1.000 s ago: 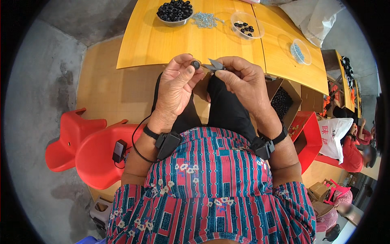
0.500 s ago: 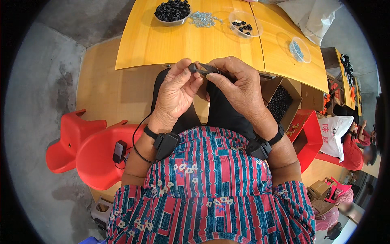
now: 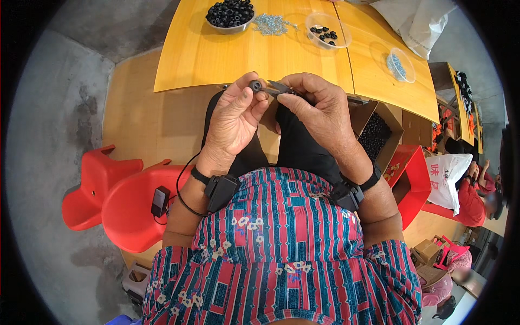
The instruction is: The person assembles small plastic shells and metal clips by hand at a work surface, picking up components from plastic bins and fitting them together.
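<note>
Pinched between the fingertips of my left hand [image 3: 232, 122] is a small round black part [image 3: 255, 85] with a hole, its ring face turned up. My right hand [image 3: 319, 108] grips dark thread snips [image 3: 279, 88], the two pointed blades spread apart. Their tips reach toward the black part, close beside it; whether they touch it I cannot tell. Both hands are raised over my lap, just before the near edge of the yellow table [image 3: 260, 59].
On the table stand a bowl [image 3: 230, 31] heaped with black parts, a pile of small clear pieces [image 3: 272, 25], a clear bowl [image 3: 346, 41] with several black parts and a small bowl [image 3: 410, 73] of bluish bits. Red chairs [image 3: 135, 208] stand left, a carton [image 3: 394, 143] right.
The black part has turned in my left fingers so that its hole now shows. The snips have shifted slightly, their blades still apart.
</note>
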Tool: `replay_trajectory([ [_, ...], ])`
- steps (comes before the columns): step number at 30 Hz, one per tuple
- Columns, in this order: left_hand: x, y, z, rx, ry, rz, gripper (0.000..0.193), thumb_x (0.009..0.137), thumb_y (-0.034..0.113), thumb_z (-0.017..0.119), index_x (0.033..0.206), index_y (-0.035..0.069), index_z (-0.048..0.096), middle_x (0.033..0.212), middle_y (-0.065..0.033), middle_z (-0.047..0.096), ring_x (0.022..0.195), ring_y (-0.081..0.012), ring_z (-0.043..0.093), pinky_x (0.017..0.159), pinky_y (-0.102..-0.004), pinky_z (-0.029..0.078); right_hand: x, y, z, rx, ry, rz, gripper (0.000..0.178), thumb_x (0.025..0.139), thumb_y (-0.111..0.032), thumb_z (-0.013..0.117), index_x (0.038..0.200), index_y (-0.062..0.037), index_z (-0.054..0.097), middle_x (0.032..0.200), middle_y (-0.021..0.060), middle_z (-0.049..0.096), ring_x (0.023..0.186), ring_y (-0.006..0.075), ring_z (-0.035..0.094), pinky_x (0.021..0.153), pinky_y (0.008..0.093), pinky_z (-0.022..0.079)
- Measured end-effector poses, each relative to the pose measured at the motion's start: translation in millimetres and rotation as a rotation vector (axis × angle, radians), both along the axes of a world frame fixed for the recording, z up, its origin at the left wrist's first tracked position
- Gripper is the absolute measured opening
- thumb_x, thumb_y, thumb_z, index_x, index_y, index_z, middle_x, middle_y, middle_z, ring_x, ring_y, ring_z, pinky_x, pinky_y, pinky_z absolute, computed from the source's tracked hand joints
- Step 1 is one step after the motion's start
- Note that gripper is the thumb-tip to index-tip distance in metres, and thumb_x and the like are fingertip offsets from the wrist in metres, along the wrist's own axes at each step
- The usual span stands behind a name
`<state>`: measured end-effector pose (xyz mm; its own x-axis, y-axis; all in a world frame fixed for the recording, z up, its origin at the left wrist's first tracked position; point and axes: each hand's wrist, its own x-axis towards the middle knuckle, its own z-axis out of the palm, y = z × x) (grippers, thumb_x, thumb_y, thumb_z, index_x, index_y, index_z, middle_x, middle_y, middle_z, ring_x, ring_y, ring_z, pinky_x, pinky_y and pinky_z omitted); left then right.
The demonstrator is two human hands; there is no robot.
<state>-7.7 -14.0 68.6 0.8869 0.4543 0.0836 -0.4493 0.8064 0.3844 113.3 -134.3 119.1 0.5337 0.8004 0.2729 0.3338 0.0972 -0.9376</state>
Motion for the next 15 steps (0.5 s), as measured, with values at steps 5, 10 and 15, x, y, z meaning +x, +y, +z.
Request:
replay_trajectory([
  [5,0,1,-1,0.017,0.02,0.022,0.028,0.088,0.008,0.058,0.115,0.001,0.054,0.097,-0.0059,0.061,0.088,-0.0135,0.061,0.08,-0.023,0.055,-2,2,5,-0.07,0.108,0.022,0.015,0.082,-0.006,0.064,0.094,0.0025,0.063,0.064,0.001,0.06,0.056,0.0045,0.055,0.048,0.019,0.043],
  [10,0,0,0,0.021,0.047,0.036,0.028,0.088,0.009,0.059,0.115,0.002,0.054,0.098,-0.0062,0.061,0.088,-0.0126,0.061,0.081,-0.0229,0.055,-3,2,15,-0.13,0.155,0.028,0.017,0.082,-0.006,0.064,0.097,0.002,0.062,0.063,0.001,0.059,0.054,0.0047,0.055,0.046,0.0188,0.043],
  [15,1,-1,2,0.015,0.053,0.04,0.026,0.088,0.009,0.059,0.113,0.004,0.054,0.098,-0.0059,0.061,0.088,-0.0122,0.062,0.08,-0.0226,0.055,-2,4,12,-0.101,0.092,0.009,0.021,0.081,-0.007,0.065,0.1,0.0018,0.061,0.061,0.0027,0.058,0.055,0.0059,0.057,0.046,0.0194,0.043],
])
